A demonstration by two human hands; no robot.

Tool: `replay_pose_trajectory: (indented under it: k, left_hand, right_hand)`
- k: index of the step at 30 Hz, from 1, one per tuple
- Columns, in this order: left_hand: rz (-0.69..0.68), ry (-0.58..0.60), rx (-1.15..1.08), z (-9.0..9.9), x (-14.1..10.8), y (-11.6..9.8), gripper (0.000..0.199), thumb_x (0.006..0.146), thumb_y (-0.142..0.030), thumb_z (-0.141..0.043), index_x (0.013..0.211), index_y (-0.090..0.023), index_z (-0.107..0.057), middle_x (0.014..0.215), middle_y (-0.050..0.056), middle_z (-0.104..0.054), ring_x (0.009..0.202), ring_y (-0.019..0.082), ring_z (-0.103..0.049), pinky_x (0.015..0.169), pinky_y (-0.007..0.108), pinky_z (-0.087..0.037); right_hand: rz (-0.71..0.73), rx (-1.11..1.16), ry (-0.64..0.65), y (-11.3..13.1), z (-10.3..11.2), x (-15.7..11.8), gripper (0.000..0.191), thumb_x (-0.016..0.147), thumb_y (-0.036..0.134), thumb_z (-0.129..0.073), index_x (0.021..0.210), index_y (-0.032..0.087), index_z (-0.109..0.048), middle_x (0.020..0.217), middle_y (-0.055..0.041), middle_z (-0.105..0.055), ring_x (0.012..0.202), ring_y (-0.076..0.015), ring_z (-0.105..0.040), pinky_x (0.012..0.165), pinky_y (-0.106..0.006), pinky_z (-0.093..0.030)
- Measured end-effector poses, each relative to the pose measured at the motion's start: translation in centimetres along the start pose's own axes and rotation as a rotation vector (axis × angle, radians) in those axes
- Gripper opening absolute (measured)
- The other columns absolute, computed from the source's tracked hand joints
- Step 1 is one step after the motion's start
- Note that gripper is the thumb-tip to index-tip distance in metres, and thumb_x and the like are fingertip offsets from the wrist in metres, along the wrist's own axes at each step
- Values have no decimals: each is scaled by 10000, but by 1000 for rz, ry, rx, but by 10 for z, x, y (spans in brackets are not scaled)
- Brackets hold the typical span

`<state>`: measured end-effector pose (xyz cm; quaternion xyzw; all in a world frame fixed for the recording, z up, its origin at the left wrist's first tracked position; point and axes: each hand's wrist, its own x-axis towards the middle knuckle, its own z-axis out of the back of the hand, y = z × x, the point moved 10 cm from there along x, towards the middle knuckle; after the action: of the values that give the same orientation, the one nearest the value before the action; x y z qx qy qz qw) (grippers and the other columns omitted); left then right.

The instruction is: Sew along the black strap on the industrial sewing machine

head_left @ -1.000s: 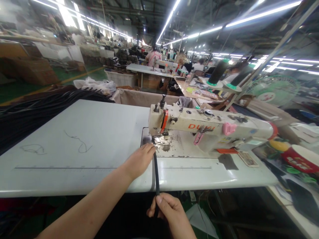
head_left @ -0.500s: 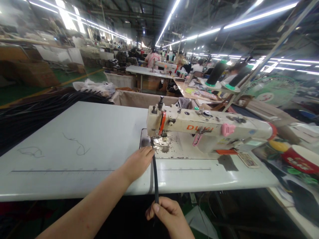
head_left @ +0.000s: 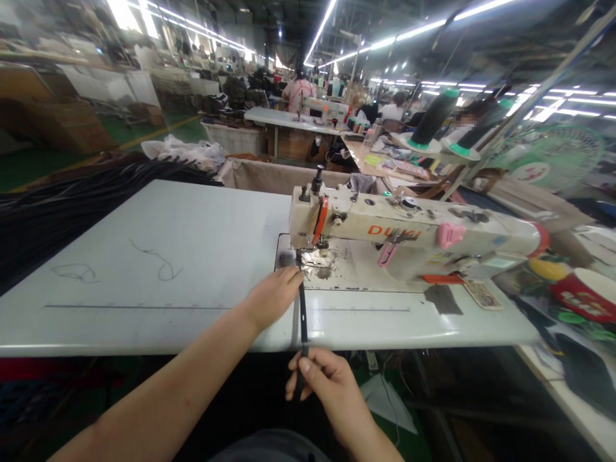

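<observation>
A narrow black strip (head_left: pixel 303 314) runs from under the needle area of the sewing machine (head_left: pixel 366 224) down over the front edge of the white table (head_left: pixel 216 250). Close to the needle, my left hand (head_left: pixel 276 296) has its fingers pressed together on the strip's upper part. Below the table edge, my right hand (head_left: pixel 320 378) pinches the strip between thumb and fingers. A small light mark shows on the strip between the hands. The strip's end at the needle is hidden by my left fingers and the machine head.
Black strips (head_left: pixel 96 205) are piled left of the table. Loose threads (head_left: pixel 163 263) lie on its top. Black thread cones (head_left: pixel 433 119) stand behind the machine. A red and white container (head_left: pixel 584 298) is at right. A person in pink (head_left: pixel 298 93) sits farther back.
The view has tilted down slightly. My right hand now holds the strip close below the table edge, and a light mark shows on the strip. My left hand remains near the needle.
</observation>
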<state>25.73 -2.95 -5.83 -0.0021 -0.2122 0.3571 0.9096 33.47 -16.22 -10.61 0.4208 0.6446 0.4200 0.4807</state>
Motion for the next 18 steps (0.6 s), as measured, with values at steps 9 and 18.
replay_pose_trajectory:
  k: [9,18]
  left_hand:
    - [-15,52,15,-5,0,0,240,1043,-171,-439,1171,-144,-640,1279,150,-651,1258,282,-628,1108,458,-538]
    - [-13,32,29,-5,0,-1,239,1043,-168,-438,1185,-151,-630,1258,136,-661,1243,276,-630,1086,449,-543]
  right_hand:
    - [23,-77,-13,3,5,-6,464,919,620,-699,798,182,-793,667,-36,-741,647,-168,-619,649,-280,-460]
    - [57,-82,-7,-7,8,-3,473,905,633,-704,792,185,-808,666,-39,-734,651,-174,-613,648,-284,-460]
